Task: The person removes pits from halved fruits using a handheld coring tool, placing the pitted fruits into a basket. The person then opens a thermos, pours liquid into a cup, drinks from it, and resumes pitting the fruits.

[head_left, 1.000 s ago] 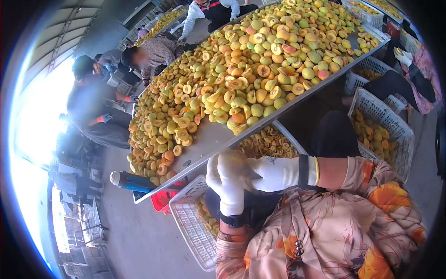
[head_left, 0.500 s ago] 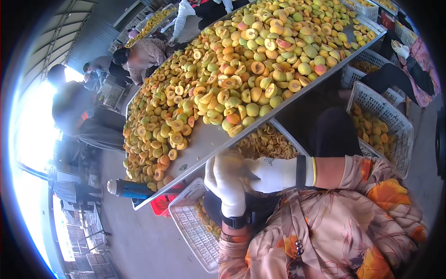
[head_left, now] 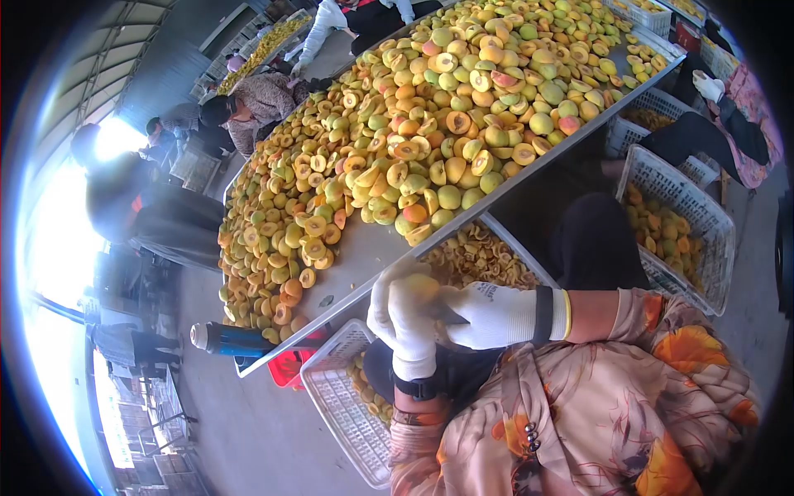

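My left hand (head_left: pixel 403 318), in a white glove with a dark band at the wrist, is closed in front of my lap. My right hand (head_left: pixel 490 316), also in a white glove, is closed and meets it from the right. A blurred yellowish patch shows where the fingers come together; whether it is fruit or stained glove I cannot tell. A small dark shape sits between the hands, too unclear to name. Just beyond them is the metal table (head_left: pixel 364 248), heaped with halved yellow-green fruit (head_left: pixel 413 149) like apricots or peaches.
Under the table edge a crate (head_left: pixel 517 240) holds fruit pieces. White crates with fruit stand left (head_left: pixel 343 413) and right (head_left: pixel 719 219) of my knees. A blue flask (head_left: pixel 227 337) lies at the table corner near a red container (head_left: pixel 285 368). Other people work around the table.
My right forearm has shifted slightly right and down. The hands stay together in nearly the same place. At the left, a person in dark clothing has moved a little.
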`<act>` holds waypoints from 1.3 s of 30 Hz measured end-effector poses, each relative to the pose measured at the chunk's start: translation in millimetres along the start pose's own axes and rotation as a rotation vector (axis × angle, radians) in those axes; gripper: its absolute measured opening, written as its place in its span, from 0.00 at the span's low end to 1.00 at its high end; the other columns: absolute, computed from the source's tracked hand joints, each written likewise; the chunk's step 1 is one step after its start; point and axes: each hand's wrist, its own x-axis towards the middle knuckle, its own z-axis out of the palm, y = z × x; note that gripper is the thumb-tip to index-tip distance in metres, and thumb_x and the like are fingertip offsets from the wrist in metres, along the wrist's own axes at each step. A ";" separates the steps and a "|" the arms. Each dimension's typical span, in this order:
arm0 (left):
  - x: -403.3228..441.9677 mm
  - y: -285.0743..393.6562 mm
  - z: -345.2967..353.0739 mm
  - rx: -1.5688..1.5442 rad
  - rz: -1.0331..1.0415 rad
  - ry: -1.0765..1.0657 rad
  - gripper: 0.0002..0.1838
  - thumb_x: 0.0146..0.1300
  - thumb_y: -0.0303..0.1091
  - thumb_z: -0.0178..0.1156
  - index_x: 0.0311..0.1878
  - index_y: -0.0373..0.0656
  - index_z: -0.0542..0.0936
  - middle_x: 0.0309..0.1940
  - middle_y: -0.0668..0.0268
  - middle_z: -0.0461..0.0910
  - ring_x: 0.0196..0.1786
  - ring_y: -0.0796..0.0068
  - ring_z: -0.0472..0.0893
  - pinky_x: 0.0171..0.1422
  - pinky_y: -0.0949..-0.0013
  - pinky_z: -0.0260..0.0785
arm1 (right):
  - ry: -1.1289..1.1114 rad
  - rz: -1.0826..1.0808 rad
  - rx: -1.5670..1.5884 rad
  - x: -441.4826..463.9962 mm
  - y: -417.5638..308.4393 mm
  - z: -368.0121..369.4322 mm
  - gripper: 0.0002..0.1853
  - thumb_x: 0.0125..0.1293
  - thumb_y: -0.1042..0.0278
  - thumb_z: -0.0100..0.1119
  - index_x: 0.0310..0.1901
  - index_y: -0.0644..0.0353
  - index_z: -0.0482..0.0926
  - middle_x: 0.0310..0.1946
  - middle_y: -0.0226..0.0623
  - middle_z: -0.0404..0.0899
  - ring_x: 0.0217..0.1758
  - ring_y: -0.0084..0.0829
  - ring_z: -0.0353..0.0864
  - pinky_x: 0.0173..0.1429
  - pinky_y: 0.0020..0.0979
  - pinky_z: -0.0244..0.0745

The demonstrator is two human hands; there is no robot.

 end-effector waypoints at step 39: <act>16.8 -5.5 -44.6 -0.140 -0.255 0.200 0.30 0.79 0.55 0.49 0.47 0.31 0.83 0.33 0.55 0.86 0.33 0.68 0.84 0.41 0.69 0.78 | -0.647 0.600 1.179 19.1 6.1 -31.3 0.11 0.65 0.70 0.67 0.39 0.67 0.75 0.16 0.31 0.69 0.12 0.20 0.64 0.17 0.25 0.57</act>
